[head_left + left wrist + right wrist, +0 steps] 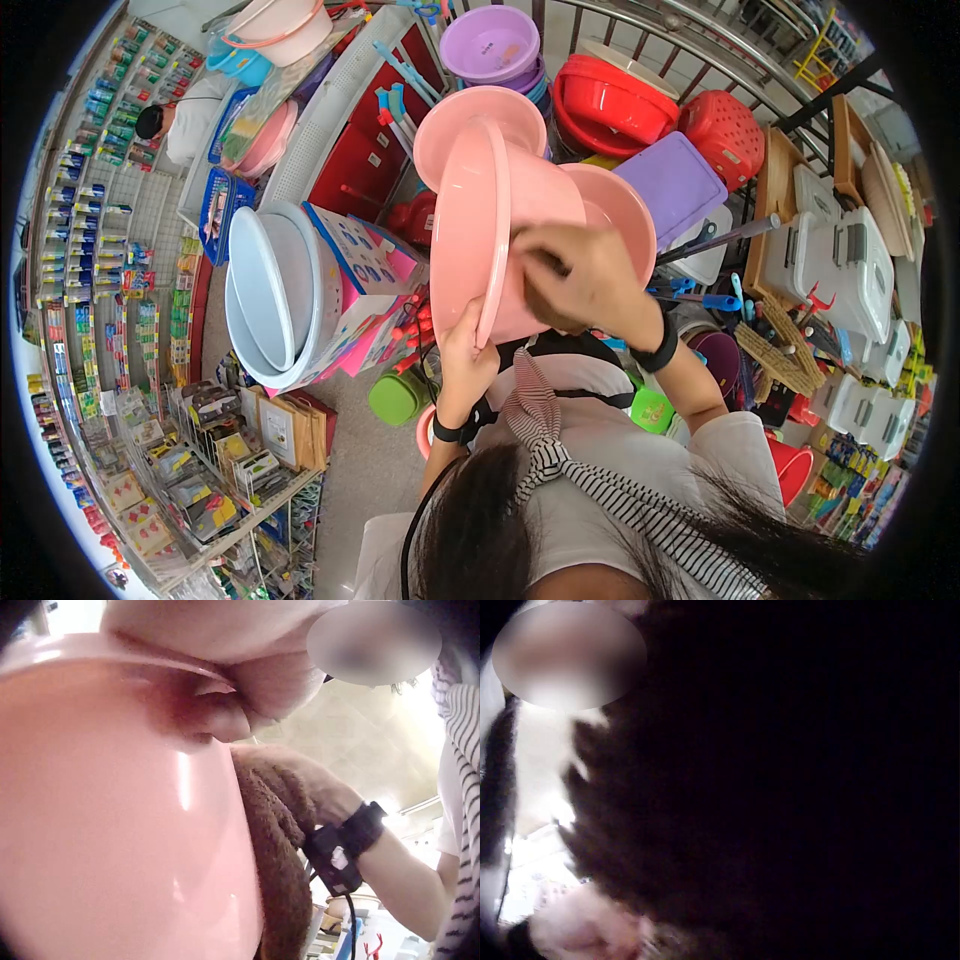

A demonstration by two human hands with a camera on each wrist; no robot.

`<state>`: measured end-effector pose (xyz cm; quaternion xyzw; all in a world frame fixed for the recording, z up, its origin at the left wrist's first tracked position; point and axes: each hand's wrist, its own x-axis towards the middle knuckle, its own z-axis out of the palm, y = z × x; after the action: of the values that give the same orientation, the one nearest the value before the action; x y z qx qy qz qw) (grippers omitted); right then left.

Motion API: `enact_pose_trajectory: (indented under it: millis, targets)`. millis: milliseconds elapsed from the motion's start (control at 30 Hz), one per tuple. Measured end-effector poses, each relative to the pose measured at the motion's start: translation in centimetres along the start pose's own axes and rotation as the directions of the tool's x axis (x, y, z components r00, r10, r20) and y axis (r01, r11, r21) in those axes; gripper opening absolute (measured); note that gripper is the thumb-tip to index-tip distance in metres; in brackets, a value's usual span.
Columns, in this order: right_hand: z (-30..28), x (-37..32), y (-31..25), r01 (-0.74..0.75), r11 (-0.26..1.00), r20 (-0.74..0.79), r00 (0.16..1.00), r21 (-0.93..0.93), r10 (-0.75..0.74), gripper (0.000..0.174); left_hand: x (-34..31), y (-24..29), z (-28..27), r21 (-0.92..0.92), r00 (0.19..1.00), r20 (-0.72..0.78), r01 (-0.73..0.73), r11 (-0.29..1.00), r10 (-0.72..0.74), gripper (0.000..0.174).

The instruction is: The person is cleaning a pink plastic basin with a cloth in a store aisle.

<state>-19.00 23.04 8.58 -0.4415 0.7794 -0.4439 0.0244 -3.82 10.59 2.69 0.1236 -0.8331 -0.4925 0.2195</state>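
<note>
A pink plastic basin [462, 240] is held tilted on its side in front of the chest. My left hand [468, 360] grips its rim at the near edge, the thumb on one face and fingers on the other. Against the basin's outer side, my right hand [600, 275] holds a fuzzy brown cloth [279, 847], bunched under the fingers. Dark cloth fills most of the right wrist view. More pink basins [622, 205] stand just beyond the held one.
Pale blue basins [300, 270] are stacked on the left beside a cardboard display box [350, 250]. Purple basins [488, 45] and red basins [625, 105] stand farther back. Lidded storage boxes [830, 265] line the right. A person [190, 125] is by the left shelves.
</note>
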Motion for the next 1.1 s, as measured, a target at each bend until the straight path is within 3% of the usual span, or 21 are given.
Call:
enact_pose_trajectory:
  millis: [33, 67, 100, 133, 200, 267, 367, 500, 533, 567, 633, 700, 767, 800, 833, 900, 933, 967, 1033, 1067, 1100]
  targets:
    - [0.9, -1.1, -0.7, 0.064, 0.997, 0.055, 0.996, 0.038, -0.066, 0.012, 0.0, -0.3, 0.1, 0.002, 1.000, -0.003, 0.001, 1.000, -0.001, 0.062]
    - [1.8, -2.2, -1.2, 0.111, 0.994, 0.125, 0.986, -0.007, -0.109, 0.008, 0.0, -0.7, 0.2, -0.166, 0.993, -0.003, 0.115, 0.979, -0.118, 0.061]
    - [2.5, -2.5, -1.5, 0.261, 0.965, 0.131, 0.957, -0.008, -0.258, 0.006, 0.1, -1.0, 0.2, -0.328, 0.973, 0.019, 0.222, 0.918, -0.229, 0.061]
    - [2.7, -2.6, -1.2, 0.219, 0.975, 0.119, 0.968, 0.022, -0.220, 0.006, 0.2, -1.1, -0.1, -0.346, 0.973, 0.021, 0.223, 0.912, -0.230, 0.060]
    - [2.4, -2.1, -0.6, 0.172, 0.984, 0.107, 0.978, 0.054, -0.177, 0.007, 0.2, -1.1, -0.7, -0.259, 0.982, -0.004, 0.182, 0.949, -0.190, 0.059]
    - [1.5, -1.0, 0.0, -0.084, 0.996, -0.116, 0.990, 0.020, 0.086, 0.012, 0.0, -1.1, -1.1, -0.171, 0.989, -0.027, 0.141, 0.975, -0.148, 0.059]
    - [2.0, -1.5, 0.5, -0.023, 1.000, -0.103, 0.994, 0.018, 0.025, 0.013, -0.4, -1.0, -1.2, -0.121, 0.975, -0.007, 0.222, 0.968, -0.224, 0.061]
    - [2.4, -3.3, 0.0, 0.192, 0.978, 0.161, 0.971, -0.076, -0.178, 0.017, -0.2, -0.8, -1.9, -0.139, 0.977, -0.021, 0.210, 0.968, -0.214, 0.059]
    - [2.3, -3.0, 0.5, 0.098, 0.995, 0.074, 0.992, 0.019, -0.100, 0.018, -0.2, -0.3, -1.6, -0.227, 0.967, -0.043, 0.235, 0.945, -0.250, 0.057]
    - [1.9, -2.5, 1.3, 0.098, 0.995, 0.078, 0.992, 0.022, -0.100, 0.018, -0.4, -0.1, -1.4, -0.314, 0.955, -0.064, 0.255, 0.915, -0.288, 0.055]
    - [1.3, -1.6, 2.6, -0.140, 0.990, -0.114, 0.984, -0.011, 0.137, 0.018, -1.0, -0.3, -1.7, -0.251, 0.960, -0.053, 0.254, 0.934, -0.275, 0.054]
    - [1.6, -2.3, 2.2, -0.090, 0.996, -0.133, 0.987, -0.002, 0.089, 0.016, -0.9, -0.4, -1.8, -0.188, 0.966, -0.044, 0.243, 0.952, -0.255, 0.052]
    - [2.4, -4.0, 1.3, 0.044, 0.999, 0.083, 0.995, 0.015, -0.045, 0.014, -0.4, -0.1, -1.8, -0.041, 0.984, -0.157, 0.080, 0.996, -0.086, 0.049]
    - [2.7, -4.7, 1.3, 0.087, 0.996, 0.152, 0.985, -0.035, -0.081, 0.014, -0.4, -0.2, -2.0, -0.040, 0.984, -0.159, 0.080, 0.996, -0.085, 0.049]
    - [2.7, -4.6, 1.6, 0.089, 0.995, 0.149, 0.985, -0.035, -0.083, 0.014, -0.5, -0.5, -2.2, -0.127, 0.979, -0.139, 0.130, 0.983, -0.147, 0.047]
    - [2.6, -3.7, 2.4, 0.022, 0.998, -0.063, 0.998, 0.051, -0.019, 0.014, -0.8, -0.7, -2.3, -0.209, 0.972, -0.114, 0.179, 0.961, -0.206, 0.045]
    - [1.9, -3.1, 2.6, -0.111, 0.994, -0.106, 0.988, -0.009, 0.109, 0.014, -1.0, -0.7, -2.1, -0.267, 0.961, -0.134, 0.200, 0.943, -0.242, 0.044]
    - [1.9, -2.8, 2.9, -0.113, 0.994, -0.109, 0.988, -0.009, 0.112, 0.014, -1.1, -0.8, -2.0, -0.325, 0.948, -0.149, 0.220, 0.920, -0.280, 0.044]
    - [1.6, -2.1, 3.0, -0.071, 0.997, -0.169, 0.983, -0.004, 0.069, 0.013, -1.4, -1.4, -2.2, -0.284, 0.957, -0.156, 0.193, 0.939, -0.244, 0.044]
    - [1.1, -2.7, 1.9, -0.113, 0.992, -0.043, 0.992, 0.049, 0.115, 0.012, -1.2, -1.7, -2.3, -0.241, 0.964, -0.164, 0.166, 0.956, -0.209, 0.045]
    - [1.9, -3.3, 2.0, 0.069, 0.997, -0.048, 0.997, 0.029, -0.067, 0.012, -0.9, -1.4, -2.6, -0.241, 0.964, -0.167, 0.163, 0.957, -0.206, 0.045]
